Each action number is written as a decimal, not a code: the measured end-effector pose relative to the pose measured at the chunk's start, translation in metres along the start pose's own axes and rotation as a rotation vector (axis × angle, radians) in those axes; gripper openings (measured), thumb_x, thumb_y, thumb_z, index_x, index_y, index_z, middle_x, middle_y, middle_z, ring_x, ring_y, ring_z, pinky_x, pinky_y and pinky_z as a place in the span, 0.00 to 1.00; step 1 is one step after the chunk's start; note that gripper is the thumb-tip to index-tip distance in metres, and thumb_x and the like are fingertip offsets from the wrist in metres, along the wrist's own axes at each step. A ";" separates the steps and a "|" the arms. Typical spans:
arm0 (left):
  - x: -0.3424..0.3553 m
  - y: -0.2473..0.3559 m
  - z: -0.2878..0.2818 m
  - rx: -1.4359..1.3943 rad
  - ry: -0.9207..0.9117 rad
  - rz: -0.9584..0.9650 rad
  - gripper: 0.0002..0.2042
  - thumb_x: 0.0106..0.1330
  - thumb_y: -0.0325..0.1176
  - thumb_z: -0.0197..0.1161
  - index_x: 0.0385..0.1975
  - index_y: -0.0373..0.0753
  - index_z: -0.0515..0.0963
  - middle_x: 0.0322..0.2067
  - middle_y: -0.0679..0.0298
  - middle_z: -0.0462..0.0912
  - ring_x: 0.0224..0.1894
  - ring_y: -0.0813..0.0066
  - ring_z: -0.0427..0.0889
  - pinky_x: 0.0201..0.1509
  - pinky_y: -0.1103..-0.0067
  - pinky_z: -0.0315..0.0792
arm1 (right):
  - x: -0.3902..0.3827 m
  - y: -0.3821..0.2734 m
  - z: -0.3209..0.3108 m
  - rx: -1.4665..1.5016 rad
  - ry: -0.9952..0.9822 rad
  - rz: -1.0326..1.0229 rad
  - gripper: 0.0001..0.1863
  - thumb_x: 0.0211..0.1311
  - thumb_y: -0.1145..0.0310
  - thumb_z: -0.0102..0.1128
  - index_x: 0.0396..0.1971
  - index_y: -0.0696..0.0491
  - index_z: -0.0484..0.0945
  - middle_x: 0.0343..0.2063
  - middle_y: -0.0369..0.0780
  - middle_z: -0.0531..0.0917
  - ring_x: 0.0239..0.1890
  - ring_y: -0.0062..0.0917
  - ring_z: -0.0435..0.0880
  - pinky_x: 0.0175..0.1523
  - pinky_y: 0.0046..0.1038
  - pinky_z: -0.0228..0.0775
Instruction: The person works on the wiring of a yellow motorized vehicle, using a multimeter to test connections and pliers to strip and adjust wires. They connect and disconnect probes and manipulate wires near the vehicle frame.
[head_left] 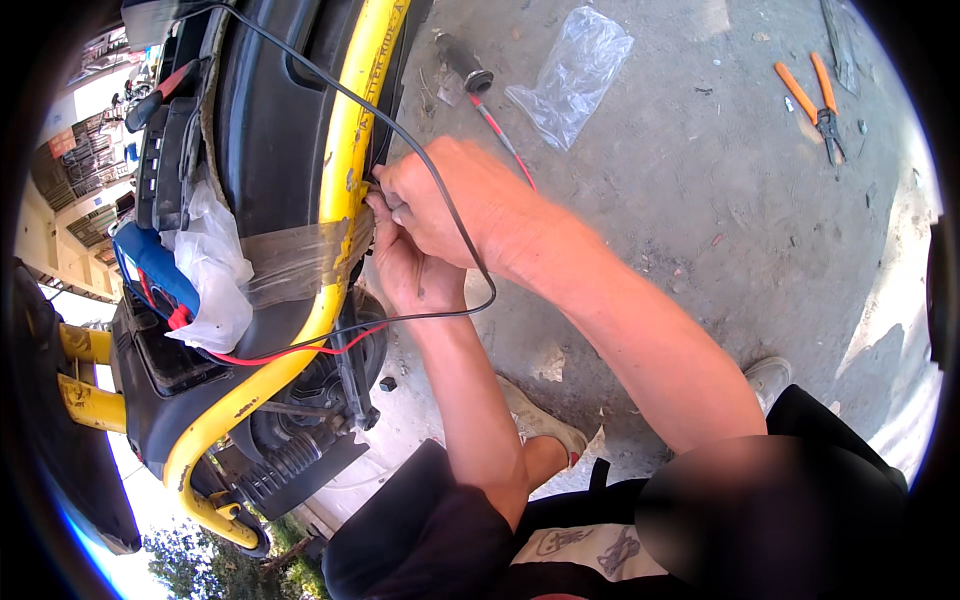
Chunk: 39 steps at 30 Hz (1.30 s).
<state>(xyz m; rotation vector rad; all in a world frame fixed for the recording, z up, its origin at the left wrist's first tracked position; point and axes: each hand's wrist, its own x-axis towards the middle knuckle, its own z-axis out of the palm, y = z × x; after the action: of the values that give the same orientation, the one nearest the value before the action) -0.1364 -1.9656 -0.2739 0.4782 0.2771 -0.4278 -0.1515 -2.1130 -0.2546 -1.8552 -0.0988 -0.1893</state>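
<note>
A two-wheeler with black body panels point(255, 130) and a yellow tubular guard bar point(340, 190) stands at the left. Both my hands are together at the bar's right side. My right hand point(437, 200) lies uppermost, its fingers curled and pinched near the bar. Just below it, my left hand point(415, 272) is closed too, palm partly turned up, thumb and fingertips meeting the right hand's. What they pinch is hidden by the fingers and the bar. A black cable point(455, 220) loops across the right hand and left wrist. Clear tape point(295, 262) wraps the bar beside them.
On the ground lie orange-handled pliers point(826, 115), a clear plastic bag point(585, 70) and a black-handled tool with a red shaft point(462, 65). A red wire point(350, 342), white plastic bag point(212, 270) and red-and-black handle point(165, 95) are on the vehicle. My shoe point(545, 420) is below.
</note>
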 end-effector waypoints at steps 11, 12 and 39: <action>0.000 0.002 0.000 -0.301 -0.100 -0.051 0.17 0.75 0.33 0.57 0.62 0.38 0.73 0.59 0.63 0.77 0.66 0.68 0.69 0.76 0.65 0.58 | -0.003 0.017 0.020 0.510 0.050 0.103 0.11 0.54 0.71 0.66 0.35 0.61 0.86 0.39 0.51 0.88 0.45 0.40 0.88 0.50 0.37 0.79; 0.000 0.000 0.003 -0.301 -0.084 -0.031 0.18 0.75 0.32 0.57 0.62 0.38 0.73 0.60 0.63 0.77 0.67 0.68 0.69 0.76 0.65 0.57 | 0.000 0.018 0.016 0.515 0.033 0.121 0.12 0.54 0.71 0.67 0.38 0.62 0.86 0.40 0.50 0.89 0.46 0.39 0.89 0.51 0.36 0.79; 0.021 -0.024 -0.006 -0.344 -0.276 0.098 0.15 0.67 0.27 0.64 0.52 0.33 0.76 0.42 0.64 0.78 0.45 0.72 0.76 0.65 0.68 0.68 | 0.016 0.027 -0.020 0.880 -0.184 0.236 0.17 0.64 0.61 0.68 0.35 0.62 0.87 0.21 0.35 0.83 0.24 0.17 0.78 0.32 0.23 0.72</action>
<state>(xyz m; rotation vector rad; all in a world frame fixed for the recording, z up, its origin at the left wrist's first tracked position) -0.1298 -1.9888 -0.2955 0.0922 0.0566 -0.3365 -0.1332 -2.1403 -0.2715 -0.9886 -0.0723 0.1748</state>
